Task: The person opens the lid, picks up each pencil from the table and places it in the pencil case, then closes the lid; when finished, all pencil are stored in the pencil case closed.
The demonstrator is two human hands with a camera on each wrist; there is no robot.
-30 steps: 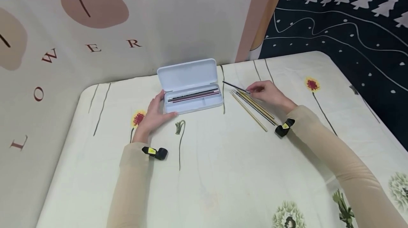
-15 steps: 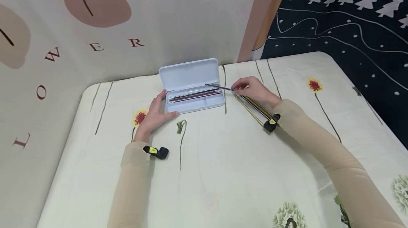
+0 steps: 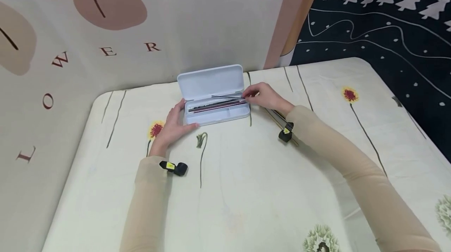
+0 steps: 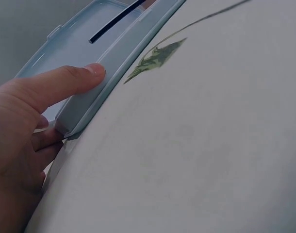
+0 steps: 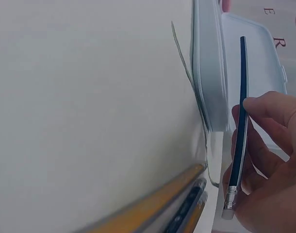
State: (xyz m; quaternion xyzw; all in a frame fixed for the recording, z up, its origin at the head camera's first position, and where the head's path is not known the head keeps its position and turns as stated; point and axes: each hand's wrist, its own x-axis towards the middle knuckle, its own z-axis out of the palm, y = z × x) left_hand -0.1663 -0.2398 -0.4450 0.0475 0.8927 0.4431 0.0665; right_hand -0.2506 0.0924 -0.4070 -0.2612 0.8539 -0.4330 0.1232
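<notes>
A pale blue pencil case (image 3: 208, 118) lies with its lid (image 3: 211, 81) raised at the back of the table. Several dark and reddish pencils (image 3: 217, 106) lie in its long compartment. My left hand (image 3: 173, 125) grips the case's left end; in the left wrist view the thumb (image 4: 80, 80) presses its front wall. At the right end, my right hand (image 3: 262, 94) pinches a dark pencil (image 5: 242, 73) between thumb and fingers, its eraser end (image 5: 228, 211) toward the palm. The pencil points left, above the case.
Several loose pencils (image 5: 160, 196), gold and dark, lie on the table to the right of the case, partly hidden under my right wrist in the head view. A flower-printed cloth (image 3: 239, 173) covers the table. A printed wall hanging (image 3: 208, 21) stands right behind the case.
My right hand has moved left with the dark pencil, from above the loose pencils to the case's right end. My left hand keeps its grip on the case.
</notes>
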